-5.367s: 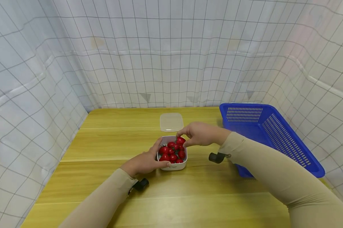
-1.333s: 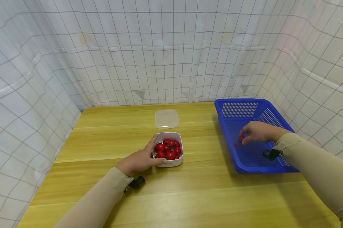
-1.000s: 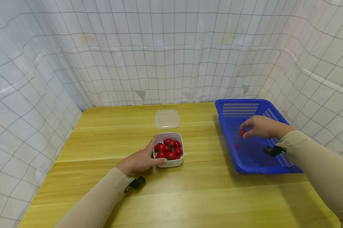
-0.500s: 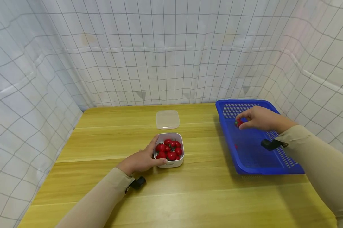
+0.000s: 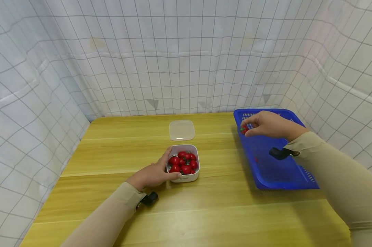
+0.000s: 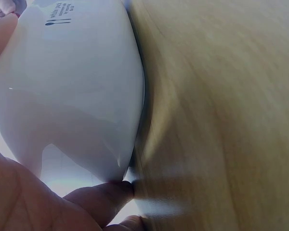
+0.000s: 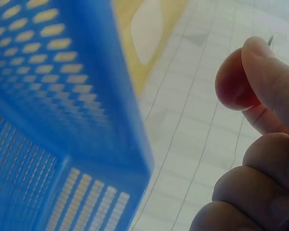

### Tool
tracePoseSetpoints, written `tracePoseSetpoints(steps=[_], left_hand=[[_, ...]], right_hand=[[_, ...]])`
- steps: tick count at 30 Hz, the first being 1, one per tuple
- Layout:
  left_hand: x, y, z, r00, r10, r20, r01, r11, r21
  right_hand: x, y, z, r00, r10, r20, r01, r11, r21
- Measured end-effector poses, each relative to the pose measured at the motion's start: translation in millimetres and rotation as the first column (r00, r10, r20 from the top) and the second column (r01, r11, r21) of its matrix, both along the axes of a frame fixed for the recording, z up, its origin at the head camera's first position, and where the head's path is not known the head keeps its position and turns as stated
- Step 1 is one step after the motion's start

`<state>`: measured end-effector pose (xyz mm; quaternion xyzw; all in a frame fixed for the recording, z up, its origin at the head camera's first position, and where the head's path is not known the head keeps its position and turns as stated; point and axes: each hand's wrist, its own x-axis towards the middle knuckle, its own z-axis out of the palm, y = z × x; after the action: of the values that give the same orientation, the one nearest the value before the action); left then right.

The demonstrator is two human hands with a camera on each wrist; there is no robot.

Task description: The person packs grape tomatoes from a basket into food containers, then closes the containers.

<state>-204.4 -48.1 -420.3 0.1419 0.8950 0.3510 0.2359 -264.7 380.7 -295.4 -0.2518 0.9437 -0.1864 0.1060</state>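
Observation:
A white container [image 5: 189,177] full of red cherry tomatoes [image 5: 182,164] stands on the wooden table. My left hand [image 5: 165,168] grips its left side, thumb along the front wall; in the left wrist view the fingers [image 6: 103,199] touch the white container [image 6: 72,91]. My right hand [image 5: 250,125] pinches one cherry tomato [image 5: 244,130] in the air over the left rim of the blue basket [image 5: 278,171]. In the right wrist view the cherry tomato [image 7: 235,87] sits between thumb and fingertip [image 7: 272,82], with the basket [image 7: 62,120] below.
A clear lid [image 5: 181,130] lies flat behind the container. A small red spot [image 5: 255,159] shows on the basket floor. Checked white cloth walls close in the table [image 5: 223,212] on three sides.
My right hand has risen out of the basket and moved left and back, with the tomato still pinched. The left hand and container have not moved.

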Motion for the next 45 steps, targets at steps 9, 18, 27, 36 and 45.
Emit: tracePoseSetpoints(steps=[9,18,27,36,45], left_hand=[[0.5,-0.6,0.2,1.0,0.002,-0.002,-0.001,1.0,0.007],[-1.6,-0.8,-3.1,1.0,-0.005,-0.014,0.005,1.0,-0.01],[-0.9,0.6,-1.6,1.0,-0.006,0.008,0.006,1.0,-0.006],[-1.5,-0.2,-0.2,1.0,-0.001,0.01,0.002,1.0,-0.023],[-1.2,0.9,-0.6,1.0,-0.01,0.005,0.01,1.0,-0.02]], right_hand=[[-5.4,-40.7,-1.5,0.998,0.064,-0.008,-0.065,0.996,-0.06],[-7.6,-107.4,-4.9,0.981,0.172,0.088,-0.17,0.985,-0.027],[-6.1,-161.6,-20.7,0.934,0.349,0.08,-0.354,0.933,0.06],[-5.0,-176.1,-30.4,0.919,0.38,0.102,-0.384,0.923,0.023],[-4.1,-177.5,-31.9,0.923,0.37,0.109,-0.374,0.927,0.016]])
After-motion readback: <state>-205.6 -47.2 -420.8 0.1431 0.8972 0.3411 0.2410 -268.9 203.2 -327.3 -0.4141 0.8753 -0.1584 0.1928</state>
